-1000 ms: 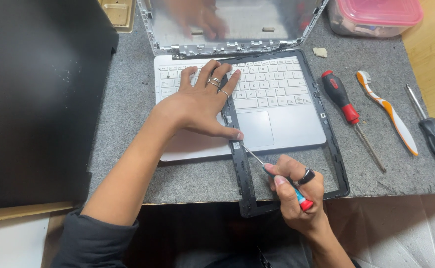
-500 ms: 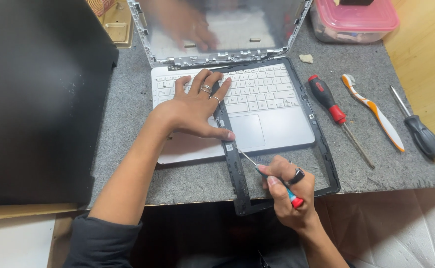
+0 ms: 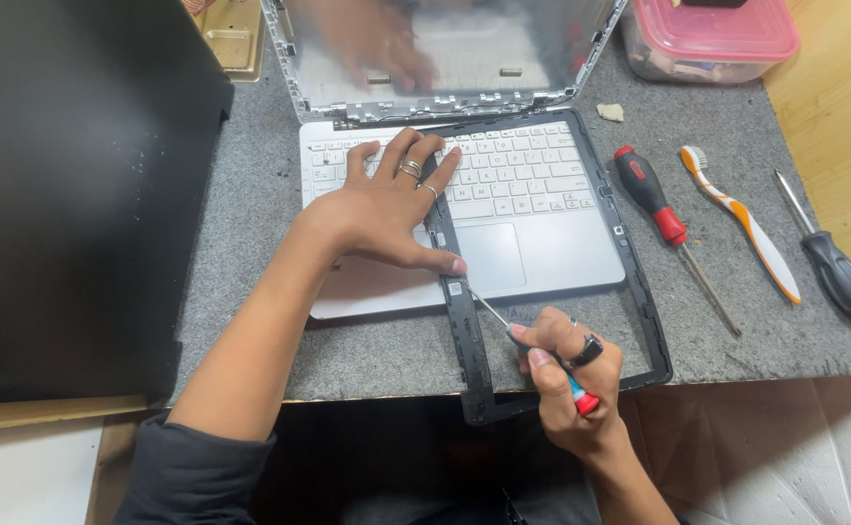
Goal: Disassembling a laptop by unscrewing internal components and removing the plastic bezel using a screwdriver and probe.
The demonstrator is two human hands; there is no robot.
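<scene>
A white laptop (image 3: 552, 243) lies open on a grey mat, its screen part (image 3: 445, 58) stripped to bare metal. A black screen bezel frame (image 3: 639, 292) lies loose over the keyboard and palm rest, reaching past the table's front edge. My left hand (image 3: 391, 209) rests flat on the keyboard's left side, thumb pressing the frame's left bar. My right hand (image 3: 566, 379) grips a small screwdriver (image 3: 498, 321) with a blue and red handle, its tip touching that left bar just below my thumb.
Right of the laptop lie a red-and-black screwdriver (image 3: 654, 199), an orange-and-white toothbrush (image 3: 741, 224) and a black-handled screwdriver (image 3: 829, 258). A pink-lidded plastic box (image 3: 712, 39) stands at the back right. A large black panel (image 3: 75, 185) covers the left side.
My left hand and right hand keep the same hold on frame and screwdriver; the view has drifted slightly, and the screwdriver tip stays at the frame's left bar.
</scene>
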